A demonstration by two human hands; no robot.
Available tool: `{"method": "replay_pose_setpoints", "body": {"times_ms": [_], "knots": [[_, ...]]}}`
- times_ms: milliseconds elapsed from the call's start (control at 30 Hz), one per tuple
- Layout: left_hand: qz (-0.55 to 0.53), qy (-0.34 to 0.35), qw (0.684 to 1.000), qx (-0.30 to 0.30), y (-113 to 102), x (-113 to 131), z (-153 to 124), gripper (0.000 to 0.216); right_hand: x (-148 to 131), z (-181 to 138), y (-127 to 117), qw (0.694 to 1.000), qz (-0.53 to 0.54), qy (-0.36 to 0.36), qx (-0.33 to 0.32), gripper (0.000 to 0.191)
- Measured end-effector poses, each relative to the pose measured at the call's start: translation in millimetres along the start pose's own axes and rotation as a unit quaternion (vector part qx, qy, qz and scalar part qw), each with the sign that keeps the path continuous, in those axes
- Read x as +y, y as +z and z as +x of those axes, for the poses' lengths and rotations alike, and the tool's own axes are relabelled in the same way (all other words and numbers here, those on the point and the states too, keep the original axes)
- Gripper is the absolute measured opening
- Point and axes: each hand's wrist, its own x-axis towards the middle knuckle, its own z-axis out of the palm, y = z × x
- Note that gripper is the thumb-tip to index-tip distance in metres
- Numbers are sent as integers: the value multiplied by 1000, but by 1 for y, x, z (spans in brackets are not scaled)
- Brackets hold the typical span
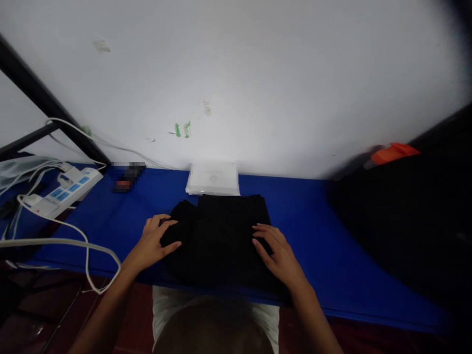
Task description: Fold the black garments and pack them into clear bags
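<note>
A black cloth garment (228, 236), folded into a rough rectangle, lies on the blue table cover (302, 236) in front of me. Its left part bulges out in a smaller fold. My left hand (158, 241) rests on that left edge, fingers spread over the fabric. On the right edge lies my right hand (275, 250), its fingers stretched out and touching the cloth. The garment's exact kind cannot be made out. Just behind it, a stack of clear plastic packets (213, 179) sits against the wall.
A white power strip (68, 191) with plugs and loose white cables (105, 250) occupies the left end. A blurred dark item (129, 178) lies near the wall. On the right stands a large black mass (405, 226) with an orange piece (394, 153) behind it.
</note>
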Motion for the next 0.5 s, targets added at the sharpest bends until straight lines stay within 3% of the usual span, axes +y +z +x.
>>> {"method": "replay_pose_setpoints", "body": {"times_ms": [133,267,367,500], "knots": [[-25,-1,999,26,-3,-1,2,26,0,0,1,1000,4,2,5,13],[-15,-21,998,53,2,-3,1,23,-1,1,0,1000,3,3,10,13],[4,-31,999,38,5,-2,-2,40,-1,1,0,1000,1,-1,10,12],[-10,-30,999,38,-6,7,-6,21,-3,0,-1,1000,2,3,19,12]]}}
